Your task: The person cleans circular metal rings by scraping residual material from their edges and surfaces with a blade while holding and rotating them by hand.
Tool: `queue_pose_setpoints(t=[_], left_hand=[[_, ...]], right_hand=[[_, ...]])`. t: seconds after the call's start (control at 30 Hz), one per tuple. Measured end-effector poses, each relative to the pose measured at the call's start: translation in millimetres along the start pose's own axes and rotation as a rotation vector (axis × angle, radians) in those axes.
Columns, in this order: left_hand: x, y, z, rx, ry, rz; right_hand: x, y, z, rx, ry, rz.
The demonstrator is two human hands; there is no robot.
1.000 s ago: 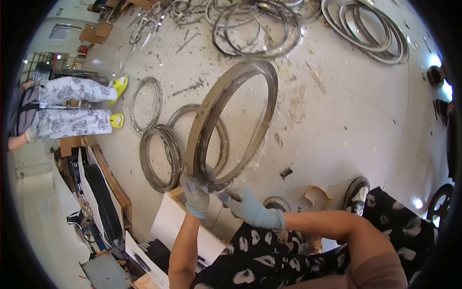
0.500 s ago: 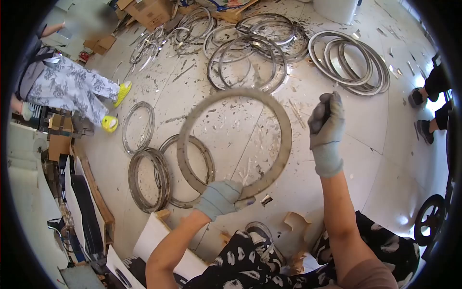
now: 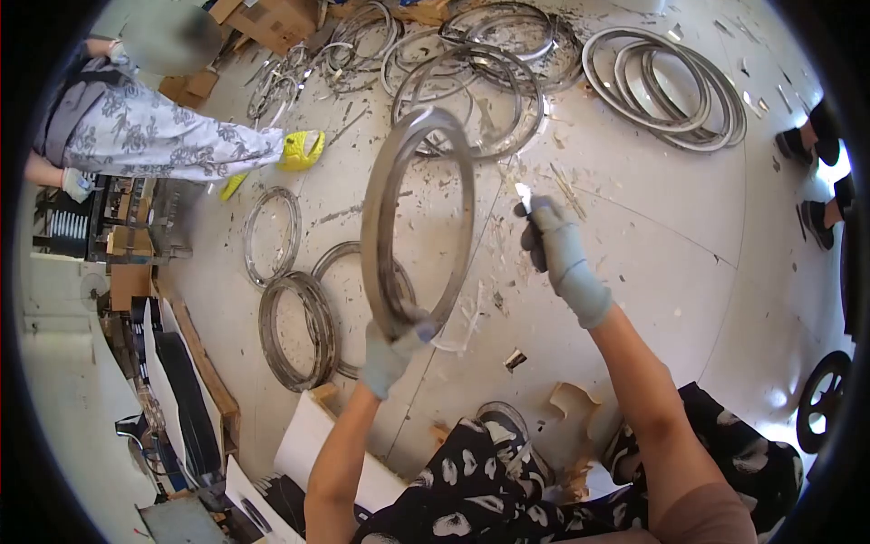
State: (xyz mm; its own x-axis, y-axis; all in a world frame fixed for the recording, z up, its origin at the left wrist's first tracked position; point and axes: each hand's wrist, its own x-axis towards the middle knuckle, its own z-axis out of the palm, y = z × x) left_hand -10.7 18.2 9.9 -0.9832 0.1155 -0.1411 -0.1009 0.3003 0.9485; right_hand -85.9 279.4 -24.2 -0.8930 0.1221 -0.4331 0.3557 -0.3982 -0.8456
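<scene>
My gloved left hand [image 3: 393, 352] grips the bottom of a large grey ring [image 3: 373, 227], which stands tilted and slightly blurred above the floor. To the right, my gloved right hand [image 3: 564, 258] is raised away from the ring, its fingers closed on a small shiny piece [image 3: 523, 194] that shows above the fingertips. What exactly the piece is cannot be made out. Beyond the held ring lie several metal rings [image 3: 517, 127] on the floor. A stack of rings [image 3: 294, 331] and a thinner ring [image 3: 272, 238] are left of it.
A person in patterned trousers [image 3: 172, 136] and yellow shoes steps at the left. More rings [image 3: 666, 86] lie at the upper right. Cardboard boxes [image 3: 272, 25] stand at the back. Another person's dark shoes [image 3: 816, 222] show at the right edge. Scraps litter the floor.
The ring has swung from face-on to a narrow, tilted view. My right hand has moved left and lower, nearer the ring. The person at the left has stepped to the right.
</scene>
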Motion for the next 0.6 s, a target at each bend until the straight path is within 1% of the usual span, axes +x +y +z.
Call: queue_pose_setpoints(t=[0.03, 0.07, 0.13, 0.17, 0.2, 0.27, 0.3, 0.33, 0.4, 0.43, 0.5, 0.53, 0.6], left_hand=[[-14.0, 2.6, -2.4, 0.167, -0.034, -0.042], [-15.9, 3.4, -2.7, 0.169, -0.041, -0.055], [-12.9, 21.8, 0.4, -0.035, 0.192, 0.155], [-2.2, 59.5, 4.3, -0.133, 0.218, 0.027], [18.3, 97.7, 7.9, -0.234, 0.249, -0.092], [41.2, 117.0, -5.3, -0.231, 0.223, -0.329], [39.0, 115.9, -6.8, -0.236, 0.23, -0.331], [37.8, 114.2, -7.3, -0.26, 0.252, -0.314], [29.7, 106.8, -8.6, -0.292, 0.271, -0.299], [14.7, 98.8, -10.7, -0.251, 0.284, -0.238], [-16.3, 80.4, -17.6, -0.173, 0.322, -0.131], [-28.3, 73.5, -22.6, -0.176, 0.345, -0.15], [-53.8, 60.6, -33.5, -0.062, 0.38, -0.18]], right_hand=[[0.5, 7.4, 0.4, -0.072, -0.037, 0.059], [-0.1, 15.5, -0.2, -0.07, -0.032, 0.072], [-1.0, 34.0, -1.7, -0.197, -0.104, 0.131], [6.0, 55.5, -5.4, -0.218, -0.161, 0.182], [6.2, 70.9, -2.2, -0.223, -0.165, 0.196], [4.1, 87.8, 5.4, -0.405, -0.22, 0.253], [3.4, 84.3, 3.9, -0.514, -0.346, 0.309], [5.5, 89.3, 2.6, -0.52, -0.352, 0.307], [8.7, 106.0, -2.2, -0.752, -0.445, 0.222], [5.3, 100.6, -3.4, -0.764, -0.45, 0.233], [-5.3, 95.0, 2.1, -0.826, -0.573, 0.425], [-9.6, 104.8, 6.4, -0.838, -0.596, 0.44], [-24.9, 134.0, 12.9, -0.941, -0.68, 0.21]])
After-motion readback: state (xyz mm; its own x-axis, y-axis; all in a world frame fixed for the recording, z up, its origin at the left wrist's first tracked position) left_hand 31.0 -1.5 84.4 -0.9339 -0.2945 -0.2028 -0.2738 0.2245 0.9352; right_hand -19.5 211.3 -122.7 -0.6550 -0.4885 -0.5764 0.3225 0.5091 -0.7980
